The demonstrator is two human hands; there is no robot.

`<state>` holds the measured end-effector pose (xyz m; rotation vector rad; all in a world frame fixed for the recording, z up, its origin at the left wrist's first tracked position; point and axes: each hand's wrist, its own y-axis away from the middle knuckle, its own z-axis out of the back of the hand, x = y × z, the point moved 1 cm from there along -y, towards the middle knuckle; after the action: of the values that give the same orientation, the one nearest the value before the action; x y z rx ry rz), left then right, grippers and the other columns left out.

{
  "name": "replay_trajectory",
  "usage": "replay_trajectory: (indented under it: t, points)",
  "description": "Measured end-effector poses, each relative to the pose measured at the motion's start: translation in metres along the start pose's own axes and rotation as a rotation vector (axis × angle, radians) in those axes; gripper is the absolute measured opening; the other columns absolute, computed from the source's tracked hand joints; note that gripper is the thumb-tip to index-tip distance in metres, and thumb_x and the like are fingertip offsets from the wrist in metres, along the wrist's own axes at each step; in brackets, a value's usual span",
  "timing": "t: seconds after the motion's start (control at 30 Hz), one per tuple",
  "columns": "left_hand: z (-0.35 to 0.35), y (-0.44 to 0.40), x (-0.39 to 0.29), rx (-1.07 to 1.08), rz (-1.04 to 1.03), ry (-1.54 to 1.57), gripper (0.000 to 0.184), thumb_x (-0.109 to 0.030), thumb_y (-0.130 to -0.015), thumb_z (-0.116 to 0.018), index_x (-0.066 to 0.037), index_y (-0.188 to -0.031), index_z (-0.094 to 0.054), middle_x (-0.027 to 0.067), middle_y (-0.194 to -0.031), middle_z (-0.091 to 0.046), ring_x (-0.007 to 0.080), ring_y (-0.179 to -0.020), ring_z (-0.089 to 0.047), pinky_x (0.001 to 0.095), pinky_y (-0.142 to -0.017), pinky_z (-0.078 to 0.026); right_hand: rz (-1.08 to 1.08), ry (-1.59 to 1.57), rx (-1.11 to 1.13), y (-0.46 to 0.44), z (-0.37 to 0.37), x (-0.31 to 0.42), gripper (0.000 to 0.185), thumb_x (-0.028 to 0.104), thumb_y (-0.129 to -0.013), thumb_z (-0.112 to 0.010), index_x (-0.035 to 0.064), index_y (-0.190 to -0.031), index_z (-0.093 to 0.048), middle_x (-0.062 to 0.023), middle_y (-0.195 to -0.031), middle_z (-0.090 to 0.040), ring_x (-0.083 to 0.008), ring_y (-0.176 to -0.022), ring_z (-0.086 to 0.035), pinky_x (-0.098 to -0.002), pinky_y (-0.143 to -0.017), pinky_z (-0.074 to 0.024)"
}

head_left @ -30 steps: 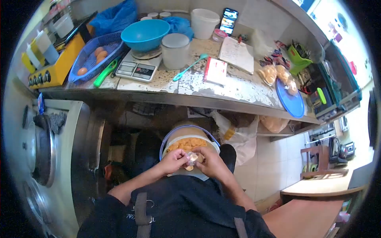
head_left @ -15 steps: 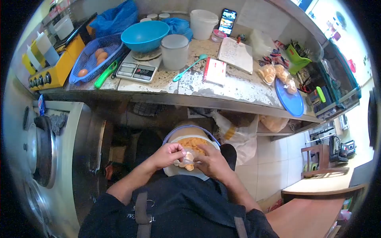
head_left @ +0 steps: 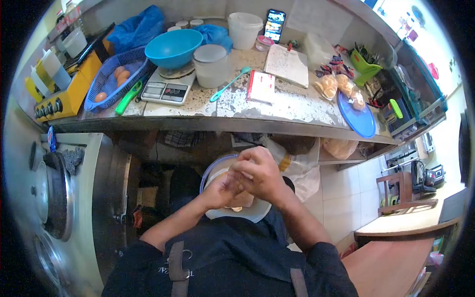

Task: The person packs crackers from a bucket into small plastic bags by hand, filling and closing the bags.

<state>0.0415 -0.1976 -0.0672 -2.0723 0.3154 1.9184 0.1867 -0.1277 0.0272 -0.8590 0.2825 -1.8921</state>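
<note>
My left hand (head_left: 220, 191) and my right hand (head_left: 261, 175) meet over a white bucket (head_left: 258, 213) at my lap. The right one is raised above the left, its fingers curled together. A small clear plastic bag (head_left: 241, 201) with pale orange food pieces hangs below the fingers of my left hand, which are closed around it. Its top is hidden between both hands. The orange pieces inside the bucket are mostly covered by my hands.
On the counter ahead are filled plastic bags (head_left: 326, 86) beside a blue lid (head_left: 357, 119), a notebook (head_left: 287, 65), a turquoise spoon (head_left: 230, 85), a kitchen scale (head_left: 167, 90), a blue bowl (head_left: 174, 47) and a basket (head_left: 113, 81) with eggs. A steel cabinet (head_left: 94, 183) stands left.
My right hand has risen from beside the bag to above my left hand, and its fingers have curled in. The hands now cover the bucket's orange pieces. The view has shifted slightly.
</note>
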Motion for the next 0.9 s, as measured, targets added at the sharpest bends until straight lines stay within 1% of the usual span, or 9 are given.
replay_trajectory:
  t: [0.03, 0.13, 0.2, 0.27, 0.33, 0.57, 0.8, 0.87, 0.9]
  points:
    - [0.003, -0.003, 0.012, -0.013, -0.048, 0.054, 0.029, -0.011, -0.093, -0.056, -0.004, -0.121, -0.051, 0.0050, -0.117, -0.056, 0.0130, -0.109, -0.052, 0.0287, -0.093, -0.043, -0.022, -0.047, -0.034, -0.003, 0.002, -0.002, 0.016, 0.012, -0.070, -0.074, 0.0086, -0.084, -0.067, -0.0080, -0.089, -0.060, -0.0261, -0.080, -0.057, -0.0368, -0.069, -0.0463]
    - [0.007, -0.017, 0.017, -0.095, -0.081, 0.171, 0.028, -0.015, -0.093, -0.055, -0.005, -0.119, -0.052, 0.0052, -0.111, -0.059, 0.0138, -0.103, -0.057, 0.0294, -0.090, -0.047, -0.166, -0.206, -0.087, -0.008, -0.006, -0.020, 0.013, 0.013, -0.074, -0.074, 0.0065, -0.083, -0.067, -0.0092, -0.077, -0.060, -0.0233, -0.071, -0.058, -0.0315, -0.063, -0.0465]
    - [0.018, -0.021, 0.020, -0.028, 0.310, 0.532, 0.034, -0.017, -0.094, -0.052, -0.004, -0.125, -0.047, 0.0072, -0.113, -0.059, 0.0167, -0.101, -0.060, 0.0320, -0.089, -0.049, -0.253, -0.218, -0.069, -0.012, -0.009, -0.037, 0.013, 0.015, -0.078, -0.074, 0.0047, -0.083, -0.067, -0.0062, -0.071, -0.060, -0.0156, -0.065, -0.056, -0.0267, -0.061, -0.0453]
    - [0.020, -0.024, -0.002, 0.006, 0.367, 0.694, 0.038, -0.015, -0.095, -0.046, -0.004, -0.132, -0.041, 0.0114, -0.123, -0.055, 0.0236, -0.108, -0.059, 0.0401, -0.095, -0.047, -0.372, -0.317, -0.097, -0.009, -0.019, -0.057, 0.014, 0.015, -0.079, -0.073, 0.0033, -0.084, -0.067, -0.0020, -0.072, -0.062, -0.0084, -0.064, -0.052, -0.0242, -0.061, -0.0441]
    - [0.026, -0.029, -0.006, 0.059, 0.318, 0.892, 0.039, -0.014, -0.095, -0.045, -0.001, -0.131, -0.041, 0.0149, -0.122, -0.056, 0.0251, -0.108, -0.059, 0.0394, -0.094, -0.048, -0.418, -0.340, -0.037, -0.014, -0.012, -0.055, 0.014, 0.015, -0.081, -0.071, 0.0020, -0.086, -0.066, 0.0007, -0.072, -0.061, -0.0052, -0.066, -0.049, -0.0228, -0.060, -0.0429]
    - [0.032, -0.029, -0.008, 0.116, 0.370, 0.754, 0.035, -0.014, -0.093, -0.051, 0.000, -0.125, -0.046, 0.0128, -0.114, -0.060, 0.0218, -0.100, -0.062, 0.0358, -0.089, -0.050, -0.618, -0.329, 0.034, -0.020, -0.001, -0.050, 0.017, 0.017, -0.084, -0.069, 0.0010, -0.083, -0.063, 0.0035, -0.065, -0.055, -0.0039, -0.061, -0.045, -0.0224, -0.054, -0.0403]
    - [0.029, -0.029, -0.024, 0.203, 0.295, 0.657, 0.031, -0.019, -0.091, -0.059, -0.001, -0.117, -0.053, 0.0076, -0.106, -0.063, 0.0164, -0.095, -0.062, 0.0308, -0.085, -0.051, -0.579, -0.323, 0.047, -0.016, -0.003, -0.046, 0.017, 0.018, -0.084, -0.069, 0.0012, -0.083, -0.063, 0.0041, -0.065, -0.053, -0.0039, -0.062, -0.045, -0.0224, -0.055, -0.0402]
    - [0.030, -0.030, -0.024, 0.221, 0.295, 0.637, 0.034, -0.018, -0.091, -0.059, -0.002, -0.119, -0.052, 0.0083, -0.109, -0.062, 0.0173, -0.100, -0.061, 0.0326, -0.088, -0.049, -0.553, -0.325, 0.020, -0.014, -0.004, -0.047, 0.022, 0.024, -0.083, -0.070, 0.0026, -0.087, -0.066, -0.0079, -0.070, -0.065, -0.0109, -0.061, -0.058, -0.0282, -0.057, -0.0476]
    - [0.031, -0.031, -0.024, 0.242, 0.298, 0.619, 0.037, -0.018, -0.090, -0.059, -0.002, -0.122, -0.050, 0.0090, -0.112, -0.061, 0.0182, -0.104, -0.059, 0.0344, -0.092, -0.047, -0.551, -0.324, 0.021, -0.014, -0.004, -0.046, 0.022, 0.024, -0.083, -0.070, 0.0026, -0.087, -0.066, -0.0079, -0.070, -0.065, -0.0109, -0.061, -0.058, -0.0282, -0.057, -0.0476]
